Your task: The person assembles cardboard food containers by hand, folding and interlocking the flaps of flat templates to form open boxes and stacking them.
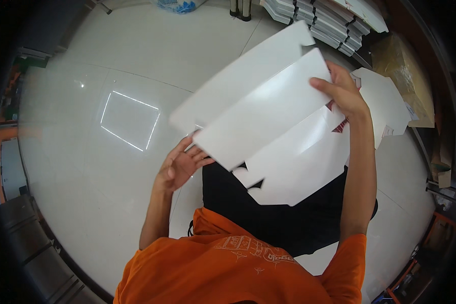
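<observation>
A flat white cardboard box blank [263, 109] with fold lines, slots and flaps is tilted over my lap. Its upper panel is slightly blurred. My right hand [343, 92] grips its right edge, thumb on the white face and fingers behind. At the lower-left corner is my left hand [180, 164], palm up with fingers apart, its fingertips at or just under the edge; whether they bear any weight I cannot tell. Small red printed patches show by the right edge. Beyond my right hand lies another white cardboard piece [382, 99].
Strapped bundles of flat cardboard [319, 25] are stacked at the far right, with a brown carton [403, 76] beside them. A blue and white plastic bag [180, 5] lies on the tiled floor [86, 167] at the back. Dark metal seating [40, 248] stands at the lower left.
</observation>
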Tool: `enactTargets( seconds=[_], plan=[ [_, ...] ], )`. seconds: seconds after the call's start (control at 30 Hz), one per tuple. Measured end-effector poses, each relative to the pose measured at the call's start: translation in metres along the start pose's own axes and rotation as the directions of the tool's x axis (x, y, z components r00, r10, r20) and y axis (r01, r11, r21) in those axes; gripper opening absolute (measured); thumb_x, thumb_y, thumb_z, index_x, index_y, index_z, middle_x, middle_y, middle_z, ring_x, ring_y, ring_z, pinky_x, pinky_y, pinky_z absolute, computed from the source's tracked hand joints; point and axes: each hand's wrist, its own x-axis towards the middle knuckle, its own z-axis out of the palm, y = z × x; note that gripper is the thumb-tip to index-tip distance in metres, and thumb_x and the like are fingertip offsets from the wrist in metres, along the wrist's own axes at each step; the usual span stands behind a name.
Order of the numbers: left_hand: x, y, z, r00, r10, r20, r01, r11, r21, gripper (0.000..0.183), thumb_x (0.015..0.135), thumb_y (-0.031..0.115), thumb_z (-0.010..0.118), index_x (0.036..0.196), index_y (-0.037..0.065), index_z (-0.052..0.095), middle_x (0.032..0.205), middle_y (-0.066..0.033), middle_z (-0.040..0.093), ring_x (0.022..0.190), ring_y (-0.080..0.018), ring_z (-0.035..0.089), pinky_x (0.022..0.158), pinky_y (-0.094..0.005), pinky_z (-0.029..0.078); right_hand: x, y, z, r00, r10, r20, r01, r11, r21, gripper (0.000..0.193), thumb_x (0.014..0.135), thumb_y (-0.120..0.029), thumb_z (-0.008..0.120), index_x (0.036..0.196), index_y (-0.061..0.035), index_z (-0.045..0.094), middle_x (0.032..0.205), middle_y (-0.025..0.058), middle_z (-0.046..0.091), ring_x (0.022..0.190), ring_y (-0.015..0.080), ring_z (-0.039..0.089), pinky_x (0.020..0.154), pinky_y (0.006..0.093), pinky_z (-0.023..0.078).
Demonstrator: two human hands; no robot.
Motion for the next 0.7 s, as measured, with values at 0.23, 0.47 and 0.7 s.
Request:
enactTargets(
  seconds=[0.23, 0.47, 0.7],
  plan=[
    [0.074, 0.013, 0.065, 0.853, 0.184, -0.488, 0.037, 0.912, 0.408, 0.059, 0.087, 0.016, 0.073, 0.136, -0.004, 0.047, 0.123, -0.0184, 0.060, 0.114, -0.0239, 0.060, 0.098, -0.0368, 0.049, -0.042, 0.019, 0.015, 0.985, 0.137, -0.101, -0.098, 0.943, 0.319, 0.036, 0.089, -0.013, 0.073, 0.119, 0.0034, 0.063, 0.107, 0.0105, 0.071, 0.092, 0.0161, 0.067, 0.085, 0.0307, 0.054],
    [0.087, 0.026, 0.076, 0.859, 0.104, -0.502, 0.099, 0.927, 0.361, 0.051, 0.086, 0.020, 0.074, 0.124, -0.009, 0.056, 0.112, -0.0203, 0.065, 0.098, -0.0266, 0.068, 0.083, -0.0368, 0.057, -0.068, 0.025, 0.022, 0.974, 0.137, -0.180, -0.116, 0.986, 0.122, 0.043, 0.087, -0.012, 0.076, 0.123, 0.0042, 0.061, 0.113, 0.0138, 0.070, 0.097, 0.0187, 0.068, 0.087, 0.0319, 0.054],
    [0.074, 0.009, 0.059, 0.799, 0.188, -0.572, 0.199, 0.814, 0.546, 0.051, 0.089, 0.024, 0.074, 0.122, -0.011, 0.056, 0.113, -0.0216, 0.065, 0.098, -0.0277, 0.068, 0.086, -0.0375, 0.056, -0.056, 0.058, 0.052, 0.964, 0.172, -0.201, -0.139, 0.976, 0.170, 0.044, 0.086, -0.017, 0.077, 0.122, 0.0033, 0.062, 0.110, 0.0114, 0.069, 0.096, 0.0180, 0.066, 0.085, 0.0304, 0.052]
  ],
)
